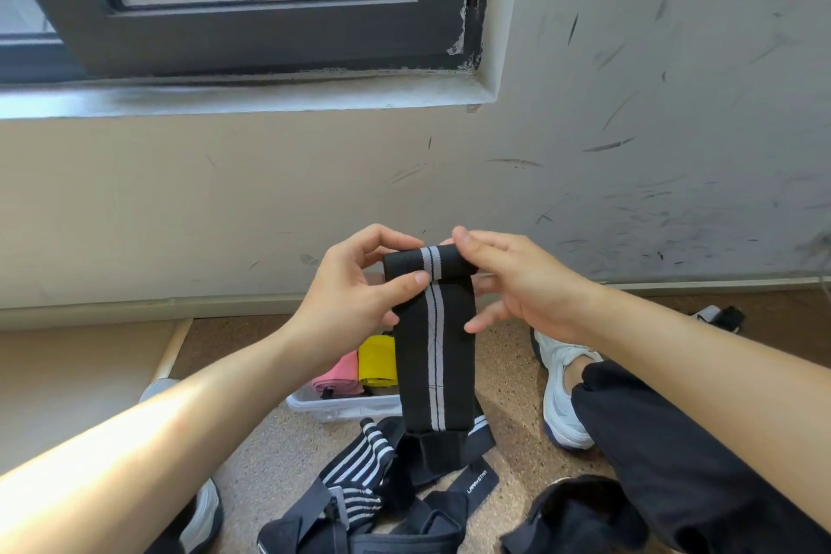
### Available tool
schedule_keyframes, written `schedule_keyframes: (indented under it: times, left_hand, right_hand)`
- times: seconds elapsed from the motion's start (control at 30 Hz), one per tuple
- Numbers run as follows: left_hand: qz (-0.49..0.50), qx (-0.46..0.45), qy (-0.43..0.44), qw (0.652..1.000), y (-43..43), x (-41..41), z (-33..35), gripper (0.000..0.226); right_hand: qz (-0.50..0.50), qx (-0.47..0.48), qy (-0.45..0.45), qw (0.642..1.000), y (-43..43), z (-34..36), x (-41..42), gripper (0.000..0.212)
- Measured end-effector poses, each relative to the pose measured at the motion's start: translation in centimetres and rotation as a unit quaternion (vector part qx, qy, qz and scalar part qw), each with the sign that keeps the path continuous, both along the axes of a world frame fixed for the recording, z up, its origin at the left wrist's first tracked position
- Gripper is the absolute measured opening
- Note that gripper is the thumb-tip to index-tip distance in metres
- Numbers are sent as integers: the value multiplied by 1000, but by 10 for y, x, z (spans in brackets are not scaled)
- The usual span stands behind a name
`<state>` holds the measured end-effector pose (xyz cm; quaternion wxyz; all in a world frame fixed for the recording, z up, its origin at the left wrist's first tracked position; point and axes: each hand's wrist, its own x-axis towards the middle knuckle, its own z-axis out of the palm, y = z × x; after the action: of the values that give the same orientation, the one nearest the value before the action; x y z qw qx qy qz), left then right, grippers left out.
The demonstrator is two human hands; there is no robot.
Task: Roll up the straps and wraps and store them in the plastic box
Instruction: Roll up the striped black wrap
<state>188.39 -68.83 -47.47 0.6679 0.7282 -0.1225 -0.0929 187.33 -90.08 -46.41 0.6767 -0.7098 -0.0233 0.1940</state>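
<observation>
Both hands on one black wrap [434, 351], held up mid-frame. Left hand [355, 288] pinches the rolled top end from 9 o'clock, thumb in front, fingers curled over the back. Right hand [517, 283] clamps the same roll from 3 o'clock, thumb on top of the roll's end, other fingers curled behind and below. Roll is short and lies across at 12 o'clock of the wrap; the rest hangs straight down toward 6, white double stripe down the middle, black patch at the bottom end. Plastic box [341, 407], clear, sits on the floor behind the hanging wrap at about 7 o'clock of the hands; inside it a pink roll [339, 376] and a yellow roll [377, 360] side by side, touching. Loose pile of black-and-white straps [373, 463] on the floor at 6 o'clock, just in front of the box, the wrap's lower end hanging over it. White shoe [562, 391] at 4 o'clock, black trouser leg [674, 441] next to it. Scuffed wall [629, 126] and dark window frame [270, 40] at 12 o'clock.
</observation>
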Motion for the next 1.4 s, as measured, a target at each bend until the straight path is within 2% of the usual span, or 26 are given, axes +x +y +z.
schedule_keyframes:
  times: [0.17, 0.37, 0.5, 0.77, 1.03, 1.1, 1.2, 1.3, 1.4]
  left_hand:
    - [-8, 1, 4, 1000, 2, -1, -2, 28]
    - [-81, 23, 127, 988, 6, 1, -2, 41]
    - [-78, -7, 155, 985, 6, 2, 0, 44]
    - [-33, -20, 141, 989, 4, 0, 3, 26]
    - [-23, -21, 82, 996, 3, -2, 3, 26]
    - [-18, -9, 59, 998, 2, -3, 2, 27]
    - [-27, 11, 28, 999, 2, -4, 3, 35]
    - [-39, 38, 60, 997, 3, -3, 5, 48]
    - [-88, 33, 146, 985, 6, -1, 2, 49]
  right_hand:
    - [5, 47, -14, 999, 0, -2, 0, 29]
    - [-23, 45, -51, 997, 0, -4, 0, 26]
    - [-32, 38, -96, 994, 0, -9, 0, 23]
    - [-24, 2, -121, 992, 5, -7, -3, 35]
    - [9, -22, 8, 1000, 4, -1, -4, 56]
    - [23, -23, 6, 999, 4, -3, -3, 54]
    - [22, 3, -4, 1000, 2, -3, -2, 40]
    - [12, 27, -23, 999, 2, -3, -1, 33]
    - [-5, 28, -41, 999, 2, -2, -2, 37]
